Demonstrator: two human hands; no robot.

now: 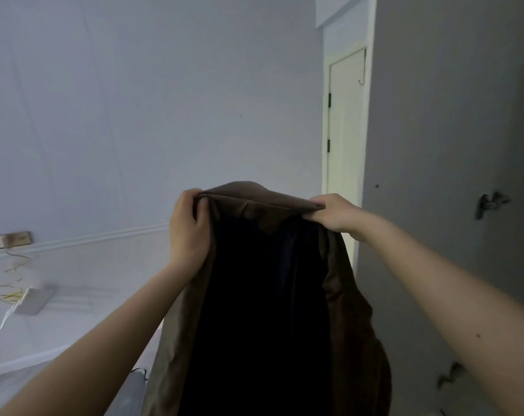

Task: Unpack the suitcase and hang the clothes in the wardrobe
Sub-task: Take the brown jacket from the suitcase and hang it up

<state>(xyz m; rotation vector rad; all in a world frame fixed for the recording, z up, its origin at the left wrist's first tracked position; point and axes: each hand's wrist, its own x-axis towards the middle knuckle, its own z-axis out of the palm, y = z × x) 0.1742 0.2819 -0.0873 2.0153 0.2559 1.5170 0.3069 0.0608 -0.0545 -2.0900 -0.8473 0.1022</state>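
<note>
Jacket: a brown one with a dark lining is hanging in mid-air at the centre of the view, facing the person with its inside showing. It is being held up by its top edge, around the collar and shoulders, and its body is dropping straight down out of the bottom of the view.

The left hand is clenching the top left corner of the jacket, fingers curled round the cloth. The right hand is pinching the top right corner between thumb and fingers. Both bare forearms are reaching up from the lower corners of the view.

No hanger is showing in or near the jacket; one could be hidden inside the cloth, but that cannot be told.

To the right a grey wardrobe is standing with its door shut, a small metal latch on the front. Between it and the pale wall a white door is standing closed, a hook hanging at its top.

The suitcase is not in view. Judging from this, one garment is out and being shaken open or readied; putting it on a hanger, opening the wardrobe and hanging it all appear to be left.
</note>
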